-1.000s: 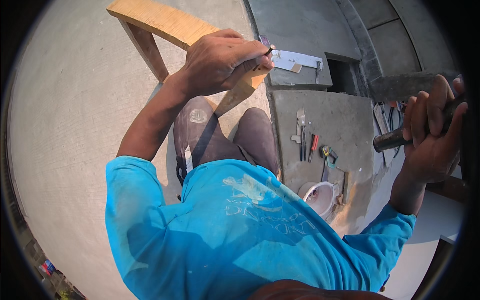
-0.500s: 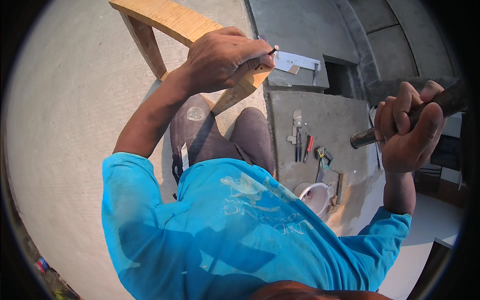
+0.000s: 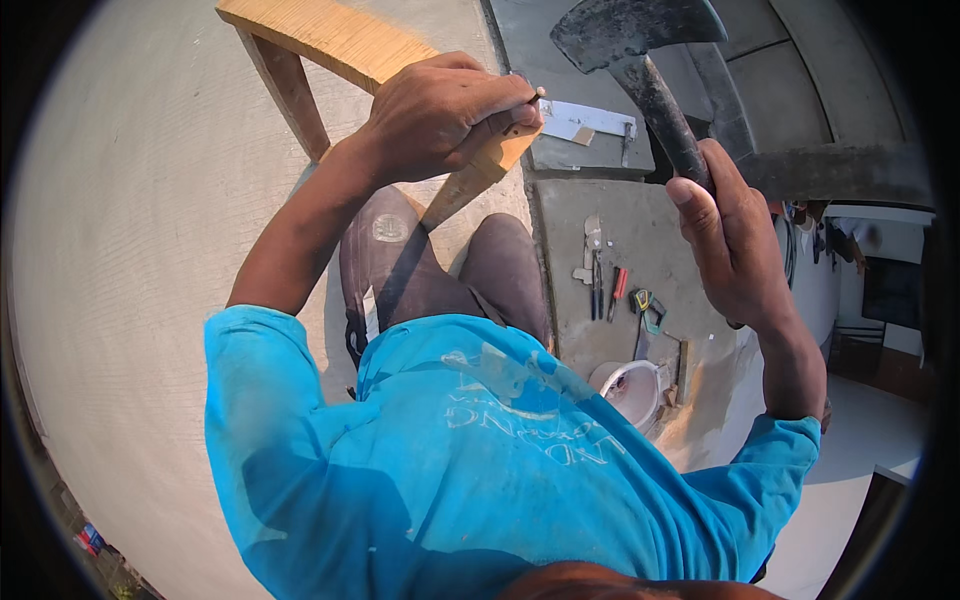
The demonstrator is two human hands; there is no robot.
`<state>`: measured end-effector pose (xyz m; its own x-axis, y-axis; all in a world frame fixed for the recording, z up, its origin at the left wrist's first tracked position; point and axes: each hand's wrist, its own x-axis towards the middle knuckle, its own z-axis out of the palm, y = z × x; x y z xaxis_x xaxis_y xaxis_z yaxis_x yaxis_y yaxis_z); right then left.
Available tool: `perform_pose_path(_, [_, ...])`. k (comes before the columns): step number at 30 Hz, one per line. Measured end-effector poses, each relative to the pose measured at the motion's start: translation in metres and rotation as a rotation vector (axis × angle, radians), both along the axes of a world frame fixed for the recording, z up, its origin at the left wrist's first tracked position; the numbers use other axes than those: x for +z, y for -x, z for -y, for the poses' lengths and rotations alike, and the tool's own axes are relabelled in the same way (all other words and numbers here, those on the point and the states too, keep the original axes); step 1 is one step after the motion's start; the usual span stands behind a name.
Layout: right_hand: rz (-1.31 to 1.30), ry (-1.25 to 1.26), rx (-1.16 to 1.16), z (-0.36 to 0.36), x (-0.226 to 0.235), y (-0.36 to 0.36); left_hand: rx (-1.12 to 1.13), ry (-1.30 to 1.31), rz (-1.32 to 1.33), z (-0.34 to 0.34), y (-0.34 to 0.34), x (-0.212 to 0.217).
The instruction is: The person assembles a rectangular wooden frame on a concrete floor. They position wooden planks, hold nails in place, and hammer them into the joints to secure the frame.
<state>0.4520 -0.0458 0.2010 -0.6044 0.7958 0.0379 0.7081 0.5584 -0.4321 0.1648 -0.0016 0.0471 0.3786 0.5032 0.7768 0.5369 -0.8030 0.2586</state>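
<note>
Hatchet (image 3: 650, 92) juts from the right grip (image 3: 735, 240), head well beyond.

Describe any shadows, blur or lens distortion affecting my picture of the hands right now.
Head view: hard sunlight casts dark shadows on the blue shirt; head view: fisheye bending curves the pale concrete floor at the left rim, and the corners go black; head view: the hatchet in the right hand keeps a readable outline, while the left hand hides most of the nail.
</note>
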Motion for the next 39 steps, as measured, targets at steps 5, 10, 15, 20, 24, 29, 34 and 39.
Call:
perform_pose_path(5, [-0.622, 0.366, -0.141, 0.012, 0.002, -0.021, -0.061, 0.104, -0.031, -0.008, 0.005, 0.002])
perform_pose_path(10, [-0.795, 0.296, -0.161, 0.016, -0.056, -0.008, -0.216, 0.307, -0.088, -0.002, 0.011, 0.020])
perform_pose_path(15, [-0.931, 0.312, -0.239, 0.011, -0.104, 0.008, -0.096, 0.296, -0.347, 0.000, 0.012, 0.030])
perform_pose_path(20, [-0.616, -0.130, -0.080, -0.021, -0.082, 0.046, 0.037, 0.305, -0.582, -0.008, 0.009, 0.046])
perform_pose_path(24, [-0.600, -0.302, 0.011, -0.032, -0.076, 0.085, 0.111, 0.379, -0.666, -0.001, 0.011, 0.044])
perform_pose_path(29, [-0.602, -0.213, 0.021, -0.041, -0.088, 0.080, 0.102, 0.307, -0.737, -0.001, 0.001, 0.056])
perform_pose_path(34, [-0.628, -0.271, 0.080, -0.042, -0.080, 0.094, 0.225, 0.391, -0.413, 0.005, 0.017, 0.019])
perform_pose_path(39, [-0.658, -0.219, 0.094, -0.046, -0.096, 0.094, 0.119, 0.346, -0.504, 0.004, 0.015, 0.048])
